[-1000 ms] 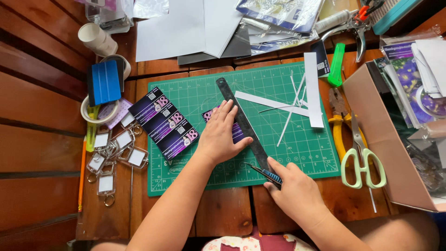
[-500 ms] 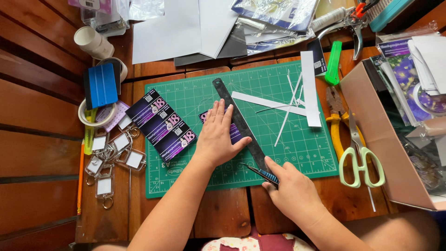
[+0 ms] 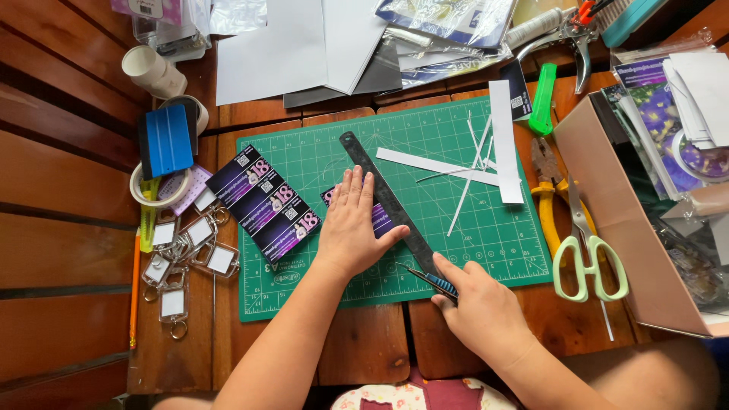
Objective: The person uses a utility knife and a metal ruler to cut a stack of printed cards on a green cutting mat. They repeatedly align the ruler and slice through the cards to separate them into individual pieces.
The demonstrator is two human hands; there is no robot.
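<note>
A dark metal ruler [image 3: 387, 201] lies slantwise on the green cutting mat [image 3: 304, 285], running from the mat's upper middle down toward its lower edge, and the purple printed card [image 3: 380, 220] under it shows only as a strip between the ruler and the left hand [image 3: 351, 228]. That hand lies flat, fingers spread and pointing up the mat, pressing the card and the ruler's left edge down — an open palm with nothing clasped. The right hand [image 3: 480, 304] sits just below the ruler's lower end, its grip closed round a small craft knife [image 3: 429, 279] with a blue-and-black handle, whose thin blade points up-left and meets the ruler's edge. To the left of the left hand three more purple cards [image 3: 263, 199] lie in an overlapping row on the mat. To the right of the ruler, white paper strips [image 3: 474, 171] are scattered across the mat's upper right — some wide, some mere slivers. Off the mat's right edge, on the wooden worktop [image 3: 364, 357], lie yellow-handled pliers [image 3: 548, 193] and pale green scissors [image 3: 588, 254], beside an open cardboard box [image 3: 619, 220]. On the left stand clear keychain frames [image 3: 182, 254], a blue squeegee [image 3: 165, 142] resting on a tape roll [image 3: 152, 196], and a small white cup [image 3: 152, 70].
</note>
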